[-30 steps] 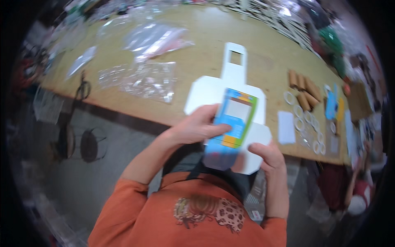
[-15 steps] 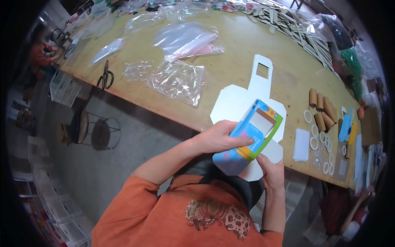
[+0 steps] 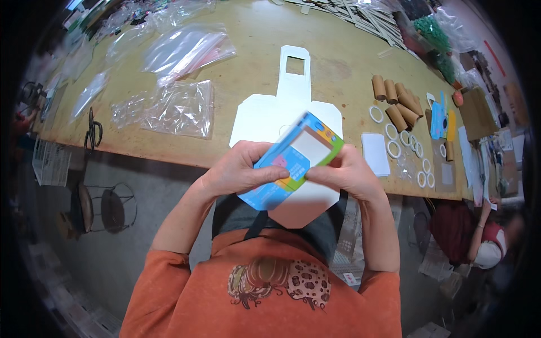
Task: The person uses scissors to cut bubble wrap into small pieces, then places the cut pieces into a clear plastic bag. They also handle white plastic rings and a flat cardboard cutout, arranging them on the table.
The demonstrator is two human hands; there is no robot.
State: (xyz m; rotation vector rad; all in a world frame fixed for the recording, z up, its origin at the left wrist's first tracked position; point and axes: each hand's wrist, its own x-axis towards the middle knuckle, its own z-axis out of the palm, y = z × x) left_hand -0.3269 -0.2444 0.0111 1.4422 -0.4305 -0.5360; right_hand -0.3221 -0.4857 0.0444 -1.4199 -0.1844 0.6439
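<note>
A small blue, green and orange printed carton with a window [image 3: 262, 190] is held tilted in front of my waist. My left hand [image 3: 241, 167] grips its left side, thumb flat on the front panel. At the right edge, my right hand [image 3: 352, 173] is closed on the carton, its thumb pressing the front and its fingers partly hidden behind. Beyond and beneath the carton lie flat white die-cut card blanks [image 3: 260, 119], with a narrow tab that has a square cutout. One white panel [image 3: 304, 210] reaches over the table edge below the carton.
Scissors [image 3: 91, 130] and clear plastic bags [image 3: 183, 107] lie to the left. On the right are brown cardboard tubes [image 3: 397, 117], white rings [image 3: 393, 149], a white card stack [image 3: 375, 155] and blue and yellow pieces [image 3: 438, 119]. A stool [image 3: 114, 209] stands at left; another person [image 3: 487, 242] is at right.
The view has swung right, so the table things appear farther left. My right hand has moved up from under the carton's lower end to its right side, its thumb now on the front.
</note>
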